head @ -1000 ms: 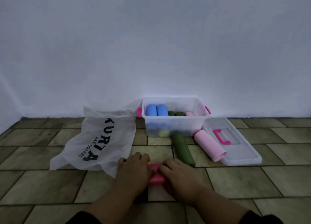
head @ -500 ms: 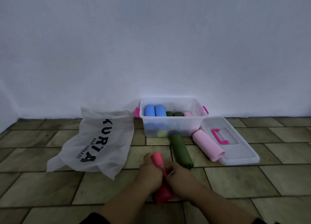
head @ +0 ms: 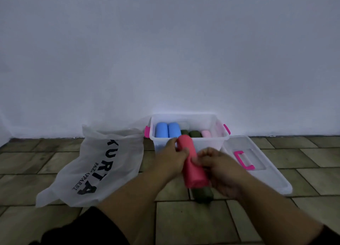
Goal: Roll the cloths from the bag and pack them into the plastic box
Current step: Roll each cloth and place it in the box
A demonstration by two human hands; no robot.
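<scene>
Red roll [head: 191, 163] held off the floor [head: 239, 226], tilted, just before the near rim of the plastic box [head: 189, 116] at the wall [head: 165, 60]. My left hand [head: 173, 158] wraps its upper end and my right hand [head: 219, 169] clasps its middle, so the cloth stays wound for packing. Half a second ago it sat lower and nearer me; now it is lifted toward the box, over the green roll [head: 202, 195] lying on the floor.

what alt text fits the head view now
The left hand and right hand grip a rolled red cloth before an open clear plastic box holding coloured rolls. A white bag lies to its left, the lid to its right.
</scene>
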